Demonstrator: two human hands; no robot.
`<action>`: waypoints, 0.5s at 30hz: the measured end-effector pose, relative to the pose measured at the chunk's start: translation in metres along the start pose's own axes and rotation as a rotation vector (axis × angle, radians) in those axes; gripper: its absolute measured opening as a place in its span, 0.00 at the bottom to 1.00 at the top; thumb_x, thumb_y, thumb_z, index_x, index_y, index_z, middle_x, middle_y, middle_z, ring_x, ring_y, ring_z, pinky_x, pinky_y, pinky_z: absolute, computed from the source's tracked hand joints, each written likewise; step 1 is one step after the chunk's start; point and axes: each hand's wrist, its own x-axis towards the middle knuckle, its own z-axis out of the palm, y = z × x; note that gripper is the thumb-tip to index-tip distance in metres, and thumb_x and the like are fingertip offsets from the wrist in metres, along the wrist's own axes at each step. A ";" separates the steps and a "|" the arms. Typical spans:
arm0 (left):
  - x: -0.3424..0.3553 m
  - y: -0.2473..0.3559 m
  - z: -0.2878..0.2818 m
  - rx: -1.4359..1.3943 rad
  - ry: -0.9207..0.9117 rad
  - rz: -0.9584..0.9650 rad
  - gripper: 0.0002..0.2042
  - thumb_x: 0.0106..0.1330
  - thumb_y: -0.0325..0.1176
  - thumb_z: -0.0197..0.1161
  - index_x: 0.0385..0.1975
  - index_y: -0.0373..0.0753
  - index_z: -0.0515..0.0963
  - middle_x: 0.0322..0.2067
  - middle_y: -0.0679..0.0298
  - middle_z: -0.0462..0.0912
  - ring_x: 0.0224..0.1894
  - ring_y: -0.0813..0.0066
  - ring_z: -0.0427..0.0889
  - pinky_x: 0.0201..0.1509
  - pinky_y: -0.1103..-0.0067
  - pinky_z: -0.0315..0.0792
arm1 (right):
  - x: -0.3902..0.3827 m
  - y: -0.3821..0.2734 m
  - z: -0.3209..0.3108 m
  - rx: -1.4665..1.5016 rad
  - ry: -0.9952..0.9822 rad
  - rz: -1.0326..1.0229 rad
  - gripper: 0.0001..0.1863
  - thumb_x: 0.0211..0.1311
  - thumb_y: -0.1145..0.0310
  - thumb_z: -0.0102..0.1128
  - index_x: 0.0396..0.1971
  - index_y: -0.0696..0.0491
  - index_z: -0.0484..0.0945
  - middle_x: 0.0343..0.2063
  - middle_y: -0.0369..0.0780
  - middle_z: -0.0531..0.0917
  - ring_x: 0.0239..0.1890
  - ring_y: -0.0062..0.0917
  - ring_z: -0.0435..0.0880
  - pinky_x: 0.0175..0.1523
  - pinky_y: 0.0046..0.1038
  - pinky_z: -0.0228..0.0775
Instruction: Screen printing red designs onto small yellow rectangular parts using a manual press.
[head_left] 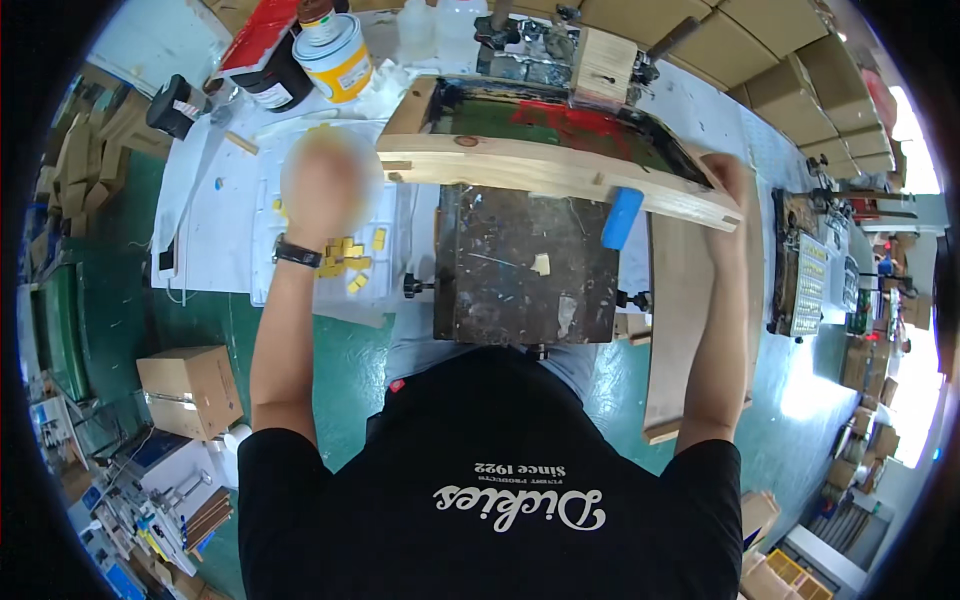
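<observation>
My left hand [330, 180] is blurred over a white plastic tray [393, 230] holding several small yellow pieces [345, 255]; its fingers are unreadable. My right hand [728, 180] is at the right end of a wooden screen frame [500, 165], its partly hidden fingers curled on the wood. The mesh is stained green and red. A blue block [622, 218] is at the frame's near bar. Below lies a dark scratched platen [510, 290] with one small pale yellow piece [542, 264] on it.
Clamps [520, 45], paint cans [330, 70] and a red-stained black container [275, 80] line the table's back. A long board [675, 320] lies right of the platen. Stacked cartons [800, 80] stand back right; a box [188, 390] sits on the floor at left.
</observation>
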 end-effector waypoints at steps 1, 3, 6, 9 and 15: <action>-0.002 0.002 -0.002 -0.052 -0.008 -0.062 0.09 0.61 0.23 0.67 0.39 0.34 0.87 0.37 0.57 0.88 0.34 0.59 0.84 0.41 0.70 0.78 | -0.016 -0.018 0.014 -0.137 -0.057 -0.181 0.15 0.71 0.72 0.62 0.54 0.62 0.80 0.48 0.43 0.85 0.47 0.28 0.82 0.54 0.31 0.74; -0.002 0.006 -0.007 -0.151 -0.029 -0.174 0.09 0.61 0.22 0.67 0.40 0.34 0.87 0.38 0.56 0.89 0.34 0.59 0.84 0.42 0.70 0.78 | -0.033 -0.029 0.036 -0.070 -0.151 -0.059 0.16 0.69 0.73 0.65 0.55 0.61 0.81 0.48 0.43 0.86 0.47 0.29 0.83 0.54 0.34 0.75; -0.003 0.023 -0.014 -0.286 -0.017 -0.211 0.10 0.61 0.22 0.67 0.42 0.34 0.86 0.39 0.56 0.89 0.35 0.59 0.84 0.41 0.70 0.78 | -0.045 -0.043 0.063 0.082 -0.345 0.168 0.19 0.66 0.76 0.71 0.56 0.59 0.83 0.48 0.44 0.88 0.47 0.32 0.85 0.55 0.39 0.77; -0.002 0.047 -0.011 -0.436 0.074 -0.170 0.12 0.62 0.23 0.67 0.46 0.33 0.84 0.38 0.56 0.89 0.33 0.61 0.84 0.39 0.70 0.77 | -0.031 -0.055 0.077 -0.158 -0.448 0.022 0.22 0.69 0.65 0.72 0.58 0.59 0.82 0.49 0.46 0.88 0.46 0.39 0.88 0.54 0.35 0.79; 0.004 0.121 -0.014 -0.511 -0.315 -0.251 0.16 0.68 0.25 0.69 0.56 0.35 0.83 0.47 0.56 0.90 0.42 0.59 0.88 0.46 0.68 0.79 | -0.020 -0.040 0.095 -0.201 -0.354 -0.283 0.20 0.68 0.63 0.73 0.54 0.58 0.84 0.42 0.45 0.89 0.39 0.39 0.86 0.48 0.36 0.80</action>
